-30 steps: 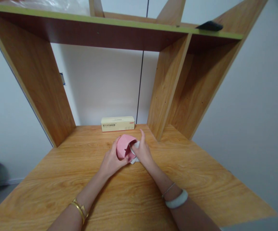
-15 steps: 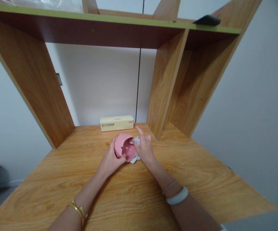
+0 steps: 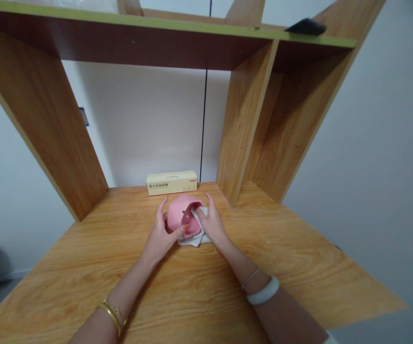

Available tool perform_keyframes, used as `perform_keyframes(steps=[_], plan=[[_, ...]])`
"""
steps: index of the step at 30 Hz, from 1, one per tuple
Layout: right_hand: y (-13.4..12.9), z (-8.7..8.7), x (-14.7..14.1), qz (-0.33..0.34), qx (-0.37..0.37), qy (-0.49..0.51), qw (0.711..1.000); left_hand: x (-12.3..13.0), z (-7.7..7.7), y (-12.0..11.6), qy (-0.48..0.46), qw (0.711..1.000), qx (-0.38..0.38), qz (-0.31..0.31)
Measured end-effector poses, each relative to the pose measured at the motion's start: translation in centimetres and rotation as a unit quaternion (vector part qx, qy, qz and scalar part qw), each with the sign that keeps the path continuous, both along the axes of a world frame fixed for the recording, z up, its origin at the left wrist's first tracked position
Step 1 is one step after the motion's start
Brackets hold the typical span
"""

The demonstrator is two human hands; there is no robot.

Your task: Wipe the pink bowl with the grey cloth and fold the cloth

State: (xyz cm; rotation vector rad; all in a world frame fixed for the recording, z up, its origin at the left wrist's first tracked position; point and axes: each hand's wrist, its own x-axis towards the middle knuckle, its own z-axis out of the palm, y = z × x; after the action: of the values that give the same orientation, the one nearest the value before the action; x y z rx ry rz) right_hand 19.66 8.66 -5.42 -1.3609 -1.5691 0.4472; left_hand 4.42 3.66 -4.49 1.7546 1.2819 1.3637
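A pink bowl (image 3: 178,213) is tilted on its side, its opening turned toward the right. My left hand (image 3: 160,235) grips it from the left, with the thumb over the lower rim and the fingers around the outside. From the right, my right hand (image 3: 212,222) reaches into the opening, pressing a pale grey cloth (image 3: 194,240) against the inside. Part of that cloth spreads under the bowl on the desk. The tips of my right fingers are hidden inside the bowl and cloth.
Behind the bowl a cream-coloured long box (image 3: 172,183) with printed lettering stands against the wall. A wooden shelf unit (image 3: 246,119) rises from the back of the wooden desk (image 3: 192,296). On the upper shelf lies a dark object (image 3: 306,27).
My right fingers have gone deeper into the bowl with the cloth. The left fingers have lifted and spread somewhat, and more cloth shows beneath the bowl.
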Motion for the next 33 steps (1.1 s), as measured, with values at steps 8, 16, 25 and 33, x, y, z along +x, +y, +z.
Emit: perform_keyframes(steps=[8, 16, 25, 33], plan=[[-0.3, 0.0, -1.0, 0.011, 0.039, 0.047, 0.998, 1.0, -0.1, -0.1, -0.023, 0.999, 0.046, -0.005], [-1.0, 1.5, 0.2, -0.046, 0.052, -0.093, 0.993, 0.2, 0.9, -0.6, 0.178, 0.979, -0.002, 0.100], [-0.9, 1.5, 0.5, -0.032, 0.043, -0.096, 0.994, -0.2, 1.2, -1.0, 0.110, 0.991, 0.061, 0.045], [-0.9, 0.4, -0.8, 0.024, 0.057, 0.079, 0.995, 0.2, 0.0, -0.2, -0.010, 0.998, 0.050, 0.039]])
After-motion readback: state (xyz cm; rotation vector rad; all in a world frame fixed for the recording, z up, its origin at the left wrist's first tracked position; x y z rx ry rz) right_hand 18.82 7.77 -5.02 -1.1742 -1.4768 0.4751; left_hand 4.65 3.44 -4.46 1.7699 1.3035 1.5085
